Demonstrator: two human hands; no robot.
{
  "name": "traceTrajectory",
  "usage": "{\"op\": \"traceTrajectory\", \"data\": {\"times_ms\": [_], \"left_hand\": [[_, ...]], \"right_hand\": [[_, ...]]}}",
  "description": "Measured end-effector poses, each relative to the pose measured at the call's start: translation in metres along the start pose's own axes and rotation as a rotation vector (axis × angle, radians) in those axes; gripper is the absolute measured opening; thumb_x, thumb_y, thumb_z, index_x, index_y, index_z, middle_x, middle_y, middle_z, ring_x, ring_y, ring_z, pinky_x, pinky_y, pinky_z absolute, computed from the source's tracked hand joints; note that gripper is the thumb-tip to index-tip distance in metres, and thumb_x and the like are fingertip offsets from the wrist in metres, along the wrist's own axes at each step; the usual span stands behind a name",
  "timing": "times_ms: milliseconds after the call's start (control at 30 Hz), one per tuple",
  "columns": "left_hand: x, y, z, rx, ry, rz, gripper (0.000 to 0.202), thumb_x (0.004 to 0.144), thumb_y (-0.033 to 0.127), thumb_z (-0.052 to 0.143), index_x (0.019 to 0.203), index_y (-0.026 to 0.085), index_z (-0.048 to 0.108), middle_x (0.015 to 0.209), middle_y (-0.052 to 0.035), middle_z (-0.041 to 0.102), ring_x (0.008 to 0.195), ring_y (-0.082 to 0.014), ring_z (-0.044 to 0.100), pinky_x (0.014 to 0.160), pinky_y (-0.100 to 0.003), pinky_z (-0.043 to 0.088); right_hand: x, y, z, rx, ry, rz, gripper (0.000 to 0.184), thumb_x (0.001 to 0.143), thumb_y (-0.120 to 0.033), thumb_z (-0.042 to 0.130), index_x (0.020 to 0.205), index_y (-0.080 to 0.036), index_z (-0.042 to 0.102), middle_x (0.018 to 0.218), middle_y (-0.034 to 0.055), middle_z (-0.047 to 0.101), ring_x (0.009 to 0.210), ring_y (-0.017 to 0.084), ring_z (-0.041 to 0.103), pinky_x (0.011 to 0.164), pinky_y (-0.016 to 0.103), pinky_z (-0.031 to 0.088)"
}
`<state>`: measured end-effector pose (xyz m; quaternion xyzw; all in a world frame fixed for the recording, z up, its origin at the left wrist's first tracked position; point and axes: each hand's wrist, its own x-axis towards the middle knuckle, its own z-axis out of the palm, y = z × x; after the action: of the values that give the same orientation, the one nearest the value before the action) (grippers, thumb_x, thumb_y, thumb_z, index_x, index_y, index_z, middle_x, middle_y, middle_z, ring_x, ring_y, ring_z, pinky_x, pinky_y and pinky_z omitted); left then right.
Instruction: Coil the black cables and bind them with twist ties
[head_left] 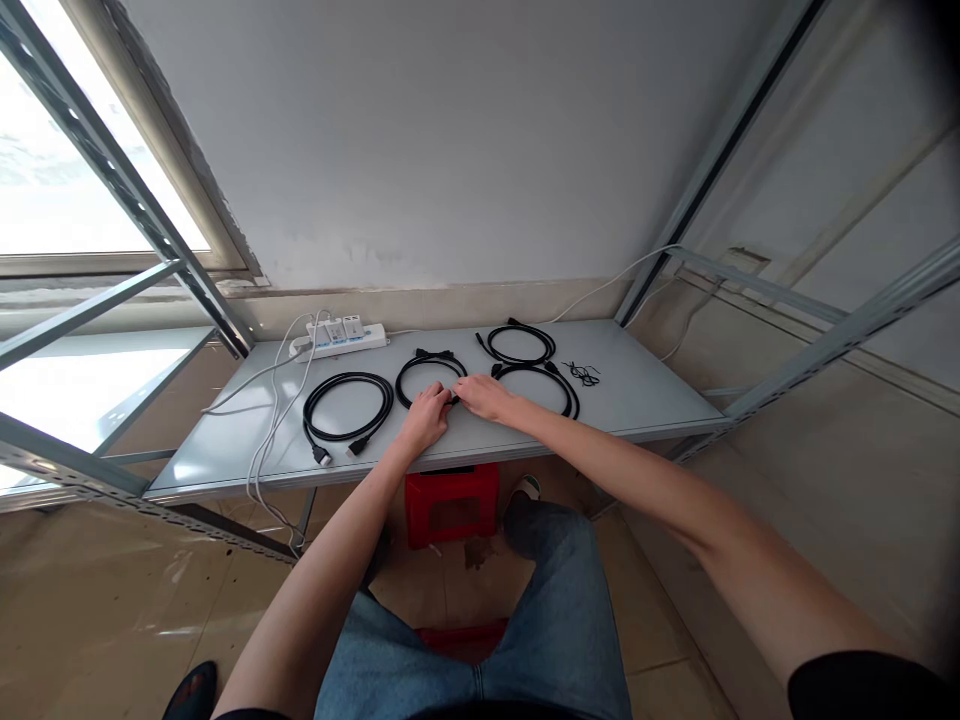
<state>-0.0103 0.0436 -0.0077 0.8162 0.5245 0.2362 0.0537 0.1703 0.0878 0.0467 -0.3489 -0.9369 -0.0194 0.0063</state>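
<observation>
Several black coiled cables lie on a grey metal shelf (pixel 645 400). Both my hands meet at the near edge of the middle coil (pixel 430 368). My left hand (pixel 426 415) has its fingers curled on that coil's near side. My right hand (pixel 484 395) pinches the same cable just to the right of it. A larger coil (pixel 346 408) with two plugs lies to the left. Two more coils sit to the right: one at the back (pixel 519 344) and one nearer (pixel 541 385).
A white power strip (pixel 346 336) with plugged chargers and white leads sits at the shelf's back left. A small heap of black ties (pixel 584 374) lies at the right. A red stool (pixel 452 503) stands under the shelf. Metal rack uprights rise on both sides.
</observation>
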Motion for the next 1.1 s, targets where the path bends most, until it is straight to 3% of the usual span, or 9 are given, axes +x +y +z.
{"op": "traceTrajectory", "data": {"times_ms": [167,267,367,433,533,700,833,967,1100], "left_hand": [[0.000,-0.001,0.001,0.000,0.006,0.002,0.019,0.098,0.014,0.044,0.097,0.021,0.061,0.108,-0.0111,0.060,0.100,-0.0271,0.061,0.084,-0.037,0.044],[0.001,-0.001,0.001,0.009,-0.006,0.001,0.020,0.099,0.014,0.043,0.100,0.021,0.061,0.110,-0.0111,0.061,0.100,-0.0266,0.061,0.084,-0.037,0.044],[0.001,0.001,0.000,0.028,-0.011,-0.003,0.019,0.099,0.014,0.043,0.099,0.021,0.062,0.110,-0.0114,0.062,0.103,-0.0271,0.061,0.085,-0.037,0.044],[0.000,0.002,-0.001,0.035,-0.013,-0.006,0.019,0.098,0.013,0.044,0.098,0.021,0.061,0.110,-0.0113,0.062,0.104,-0.0270,0.061,0.085,-0.037,0.044],[0.000,0.003,-0.002,0.045,-0.016,-0.008,0.020,0.096,0.010,0.044,0.096,0.021,0.061,0.109,-0.0109,0.062,0.102,-0.0266,0.061,0.084,-0.037,0.043],[0.000,0.003,-0.002,0.046,-0.011,-0.008,0.020,0.097,0.011,0.044,0.096,0.021,0.060,0.110,-0.0113,0.062,0.105,-0.0273,0.060,0.085,-0.037,0.044],[0.000,0.002,-0.001,0.052,-0.012,-0.003,0.020,0.097,0.010,0.043,0.097,0.021,0.060,0.109,-0.0111,0.062,0.105,-0.0278,0.060,0.084,-0.038,0.043],[0.000,0.001,0.000,0.054,-0.009,-0.004,0.019,0.098,0.011,0.043,0.097,0.021,0.059,0.108,-0.0113,0.061,0.103,-0.0278,0.060,0.083,-0.038,0.043],[0.000,0.001,-0.001,0.053,-0.003,0.004,0.019,0.097,0.011,0.043,0.095,0.021,0.059,0.108,-0.0116,0.061,0.102,-0.0279,0.060,0.083,-0.039,0.044]], "right_hand": [[0.000,-0.012,-0.003,0.026,-0.015,0.207,0.023,0.093,-0.008,0.055,0.101,-0.012,0.075,0.105,0.0173,0.075,0.097,0.028,0.071,0.079,0.030,0.048],[0.002,-0.008,0.000,0.448,-0.020,0.485,0.012,0.091,-0.016,0.065,0.089,-0.014,0.076,0.098,0.0137,0.078,0.083,0.021,0.072,0.067,0.025,0.048],[0.004,0.002,0.001,1.010,-0.137,0.727,0.010,0.088,-0.019,0.071,0.081,-0.012,0.075,0.094,0.0118,0.080,0.061,0.011,0.064,0.050,0.021,0.039],[0.006,0.009,0.002,1.253,-0.195,0.816,0.009,0.085,-0.019,0.074,0.080,-0.012,0.074,0.096,0.0116,0.081,0.054,0.007,0.059,0.043,0.019,0.031],[0.008,0.015,0.002,1.372,-0.254,0.828,0.007,0.082,-0.018,0.078,0.080,-0.012,0.075,0.097,0.0107,0.081,0.052,0.005,0.059,0.041,0.018,0.028],[0.005,0.008,0.005,1.168,-0.203,0.654,0.011,0.093,-0.015,0.066,0.084,-0.012,0.071,0.096,0.0106,0.080,0.058,0.008,0.065,0.046,0.018,0.034],[-0.006,0.001,0.006,0.588,-0.024,0.299,0.015,0.099,-0.012,0.054,0.093,-0.014,0.068,0.095,0.0085,0.076,0.071,0.013,0.069,0.067,0.021,0.046],[-0.013,-0.004,0.002,-0.011,-0.044,0.077,0.028,0.099,-0.005,0.045,0.113,-0.013,0.067,0.114,0.0154,0.069,0.090,0.021,0.069,0.072,0.027,0.046],[-0.012,-0.011,-0.002,-0.102,-0.087,0.042,0.036,0.093,0.001,0.045,0.117,-0.011,0.069,0.115,0.0171,0.069,0.095,0.024,0.069,0.072,0.028,0.046]]}}
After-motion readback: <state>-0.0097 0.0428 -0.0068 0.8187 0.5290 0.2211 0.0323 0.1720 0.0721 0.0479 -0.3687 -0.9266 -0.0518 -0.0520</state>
